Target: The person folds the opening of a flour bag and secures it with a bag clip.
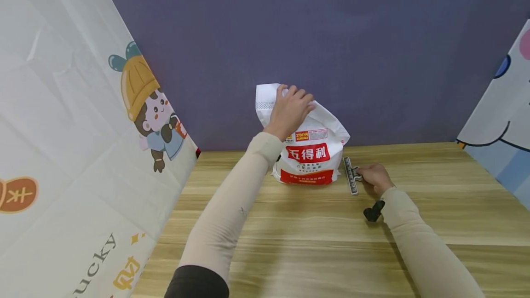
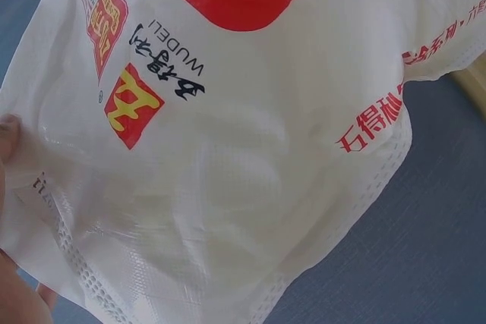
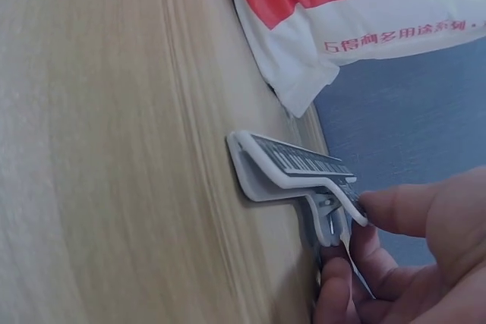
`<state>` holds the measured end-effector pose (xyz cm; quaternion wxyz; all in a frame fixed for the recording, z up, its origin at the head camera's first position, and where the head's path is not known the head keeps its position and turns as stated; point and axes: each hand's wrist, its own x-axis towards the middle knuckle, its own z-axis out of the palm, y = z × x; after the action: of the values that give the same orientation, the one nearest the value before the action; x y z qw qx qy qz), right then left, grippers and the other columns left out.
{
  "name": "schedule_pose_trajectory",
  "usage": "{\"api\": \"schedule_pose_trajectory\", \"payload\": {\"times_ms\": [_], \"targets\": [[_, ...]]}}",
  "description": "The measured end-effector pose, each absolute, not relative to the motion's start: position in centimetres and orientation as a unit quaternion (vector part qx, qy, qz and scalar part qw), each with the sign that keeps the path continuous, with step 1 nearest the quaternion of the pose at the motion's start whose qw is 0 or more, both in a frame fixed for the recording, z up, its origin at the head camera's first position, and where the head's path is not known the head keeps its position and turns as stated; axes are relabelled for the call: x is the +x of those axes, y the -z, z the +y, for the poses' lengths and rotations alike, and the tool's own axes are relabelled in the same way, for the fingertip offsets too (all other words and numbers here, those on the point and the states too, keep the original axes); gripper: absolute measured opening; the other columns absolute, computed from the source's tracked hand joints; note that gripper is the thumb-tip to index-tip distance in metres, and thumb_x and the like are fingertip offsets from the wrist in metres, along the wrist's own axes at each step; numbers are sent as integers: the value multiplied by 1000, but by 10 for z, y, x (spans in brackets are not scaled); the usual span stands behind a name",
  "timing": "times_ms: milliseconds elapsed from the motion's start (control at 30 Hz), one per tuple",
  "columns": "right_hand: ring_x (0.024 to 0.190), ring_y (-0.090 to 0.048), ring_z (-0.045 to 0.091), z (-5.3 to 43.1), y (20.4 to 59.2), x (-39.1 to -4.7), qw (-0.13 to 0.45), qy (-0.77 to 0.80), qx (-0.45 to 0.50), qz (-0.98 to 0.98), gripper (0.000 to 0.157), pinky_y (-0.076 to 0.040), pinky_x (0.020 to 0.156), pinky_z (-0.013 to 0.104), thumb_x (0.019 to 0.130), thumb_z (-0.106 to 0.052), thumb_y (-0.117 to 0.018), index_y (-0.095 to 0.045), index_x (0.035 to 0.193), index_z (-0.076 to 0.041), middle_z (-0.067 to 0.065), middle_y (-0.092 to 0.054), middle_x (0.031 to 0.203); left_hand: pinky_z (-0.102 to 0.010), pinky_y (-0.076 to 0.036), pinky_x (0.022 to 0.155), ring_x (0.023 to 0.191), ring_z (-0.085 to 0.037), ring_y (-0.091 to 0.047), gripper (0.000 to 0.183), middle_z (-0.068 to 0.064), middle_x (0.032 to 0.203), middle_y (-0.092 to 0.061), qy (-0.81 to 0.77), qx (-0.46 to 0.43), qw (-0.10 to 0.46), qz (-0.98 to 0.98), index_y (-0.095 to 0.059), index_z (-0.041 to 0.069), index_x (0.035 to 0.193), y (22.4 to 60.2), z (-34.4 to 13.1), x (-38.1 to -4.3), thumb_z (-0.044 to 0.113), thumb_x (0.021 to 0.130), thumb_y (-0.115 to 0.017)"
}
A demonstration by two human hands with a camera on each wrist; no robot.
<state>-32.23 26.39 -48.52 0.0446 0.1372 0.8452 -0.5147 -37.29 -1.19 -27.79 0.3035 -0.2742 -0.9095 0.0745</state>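
Note:
A white flour bag (image 1: 307,153) with red print stands upright on the table against the dark wall. My left hand (image 1: 290,110) grips its top edge, which leans over to the left. In the left wrist view the wrinkled upper part of the bag (image 2: 228,157) fills most of the picture, with only some fingers (image 2: 15,294) at the left edge. Right of the bag, a grey-and-white bag clip (image 1: 351,176) with a dark patterned face is by my right hand (image 1: 376,178). The right wrist view shows thumb and fingers pinching the handles of the clip (image 3: 296,163).
The wood-grain table (image 1: 306,243) meets a dark blue-grey wall (image 1: 372,49) right behind the bag. A white panel with cartoon prints (image 1: 74,105) borders the left side, and another printed panel (image 1: 507,118) the right.

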Motion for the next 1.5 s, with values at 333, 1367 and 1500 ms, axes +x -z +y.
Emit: {"api": "schedule_pose_trajectory", "payload": {"times_ms": [333, 1367, 1500], "targets": [[64, -52, 8, 269, 484, -321, 60, 556, 126, 819, 31, -45, 57, 25, 105, -17, -51, -63, 108, 12, -5, -58, 73, -48, -29, 120, 127, -16, -55, 37, 8, 133, -68, -70, -277, 307, -908, -64, 29, 133, 278, -12, -373, 47, 109, -42], [78, -65, -1, 300, 493, -315, 68, 683, 116, 718, 56, -58, 76, 16, 111, -18, -38, -23, 155, 14, -2, -58, 95, -48, -29, 120, 127, -16, -55, 37, 8, 132, -68, -68, -276, 303, -910, -64, 29, 132, 277, -11, -372, 47, 109, -42], [79, -68, 3, 304, 494, -314, 73, 746, 109, 653, 48, -59, 80, 18, 109, -13, -44, -34, 149, 11, -4, -63, 89, -48, -29, 120, 126, -16, -55, 36, 8, 131, -68, -67, -275, 304, -909, -64, 29, 132, 277, -11, -372, 46, 109, -43]]}}
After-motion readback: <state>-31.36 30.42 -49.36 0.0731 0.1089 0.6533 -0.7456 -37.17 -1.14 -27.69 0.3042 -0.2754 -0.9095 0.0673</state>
